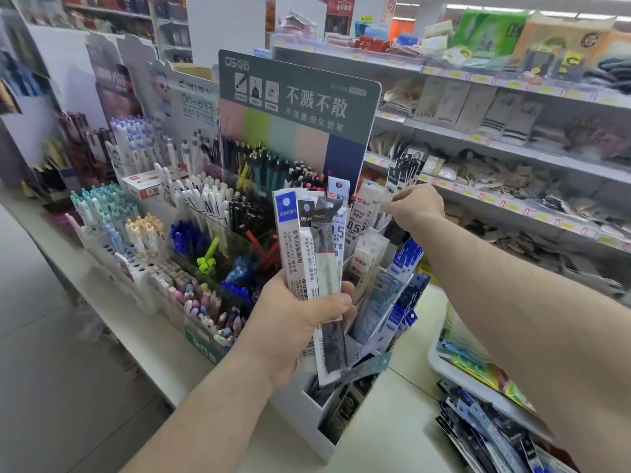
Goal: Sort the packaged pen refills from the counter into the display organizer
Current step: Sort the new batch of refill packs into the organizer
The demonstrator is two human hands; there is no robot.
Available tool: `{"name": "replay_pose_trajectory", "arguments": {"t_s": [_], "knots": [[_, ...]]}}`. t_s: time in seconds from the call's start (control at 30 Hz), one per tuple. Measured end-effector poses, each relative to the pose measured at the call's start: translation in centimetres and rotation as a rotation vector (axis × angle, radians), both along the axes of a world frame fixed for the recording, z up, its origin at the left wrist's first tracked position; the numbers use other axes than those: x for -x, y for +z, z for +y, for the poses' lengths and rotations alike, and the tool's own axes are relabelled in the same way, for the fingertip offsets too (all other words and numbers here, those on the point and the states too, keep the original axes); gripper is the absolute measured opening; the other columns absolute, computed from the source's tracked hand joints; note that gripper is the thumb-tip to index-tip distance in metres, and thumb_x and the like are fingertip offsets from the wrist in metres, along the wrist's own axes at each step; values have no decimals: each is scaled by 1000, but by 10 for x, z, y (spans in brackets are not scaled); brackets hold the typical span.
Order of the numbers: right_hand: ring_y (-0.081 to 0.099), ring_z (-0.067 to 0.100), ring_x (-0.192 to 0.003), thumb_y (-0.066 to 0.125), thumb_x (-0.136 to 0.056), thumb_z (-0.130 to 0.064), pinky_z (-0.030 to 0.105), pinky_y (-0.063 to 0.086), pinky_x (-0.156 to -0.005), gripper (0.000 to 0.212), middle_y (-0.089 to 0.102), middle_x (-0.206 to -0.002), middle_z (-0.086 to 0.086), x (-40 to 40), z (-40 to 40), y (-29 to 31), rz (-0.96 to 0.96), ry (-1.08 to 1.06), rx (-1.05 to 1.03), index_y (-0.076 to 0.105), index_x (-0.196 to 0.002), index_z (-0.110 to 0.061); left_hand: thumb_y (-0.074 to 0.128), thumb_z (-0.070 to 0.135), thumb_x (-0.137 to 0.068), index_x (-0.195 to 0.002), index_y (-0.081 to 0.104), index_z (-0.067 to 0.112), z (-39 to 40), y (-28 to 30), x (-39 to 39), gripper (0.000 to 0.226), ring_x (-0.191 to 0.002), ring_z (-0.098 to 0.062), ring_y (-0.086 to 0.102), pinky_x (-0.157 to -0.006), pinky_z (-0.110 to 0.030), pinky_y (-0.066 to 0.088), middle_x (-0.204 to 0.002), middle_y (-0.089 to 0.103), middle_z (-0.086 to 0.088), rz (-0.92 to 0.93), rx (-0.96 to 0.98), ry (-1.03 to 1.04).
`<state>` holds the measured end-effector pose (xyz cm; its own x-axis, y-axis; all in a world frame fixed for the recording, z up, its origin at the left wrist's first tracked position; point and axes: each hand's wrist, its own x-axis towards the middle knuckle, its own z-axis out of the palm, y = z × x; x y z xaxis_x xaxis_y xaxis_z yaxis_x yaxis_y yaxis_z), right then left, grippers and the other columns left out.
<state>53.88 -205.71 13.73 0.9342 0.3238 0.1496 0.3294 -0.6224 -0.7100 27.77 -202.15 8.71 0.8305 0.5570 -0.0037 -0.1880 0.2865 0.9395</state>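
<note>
- The left hand (300,322) grips a fan of refill packs (316,240), held upright before the display organizer (345,414).
- The right hand (415,208) pinches one pack at the organizer's back slots; match its label first, then slide it straight down.
- More packs (485,435) lie at the surface's right edge.

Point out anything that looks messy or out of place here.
A loose heap of refill packs lies fanned out on the counter, unsorted. In the white organizer, several packs lean at different angles rather than standing straight.

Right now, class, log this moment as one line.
left hand: holds fanned refill packets | right hand: at white tiered organizer, grip unclear | counter pile: unsorted
</note>
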Motion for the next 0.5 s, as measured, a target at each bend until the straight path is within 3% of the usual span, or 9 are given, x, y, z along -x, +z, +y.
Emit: {"name": "replay_pose_trajectory", "arguments": {"t_s": [0.2, 0.3, 0.4, 0.5], "knots": [[63, 16, -89, 66, -87, -15, 33, 54, -79, 7, 69, -93, -3, 30, -29, 3, -39, -59, -234, 70, -93, -17, 68, -7, -82, -115, 59, 8, -15, -4, -4, 37, -74, -20, 71, -67, -30, 59, -88, 75, -7, 32, 35, -112], [56, 9, -66, 65, -92, -15, 21, 43, -58, 9, 63, -72, -6, 78, -55, 4, 91, 59, -490, 70, -85, -18, 68, -8, -82, -107, 60, 8, -24, -7, -6, 31, -72, -19, 72, -69, -33, 62, -81, 73, -5, 39, 64, -173], [47, 6, -52, 70, -91, -29, 22, 38, -54, 14, 55, -56, -10, 127, -83, -5, 236, 157, -561, 68, -80, -19, 69, -10, -80, -101, 63, 6, -33, -10, -10, 27, -71, -23, 70, -69, -36, 60, -80, 73, -11, 56, 61, -212], [64, 16, -70, 82, -71, -47, 31, 53, -64, 39, 68, -81, 6, 154, -103, -21, 336, 279, -430, 66, -96, -21, 71, -11, -79, -110, 64, 2, -40, -15, -15, 34, -75, -31, 70, -73, -40, 60, -94, 72, -19, 59, 26, -236]]}}
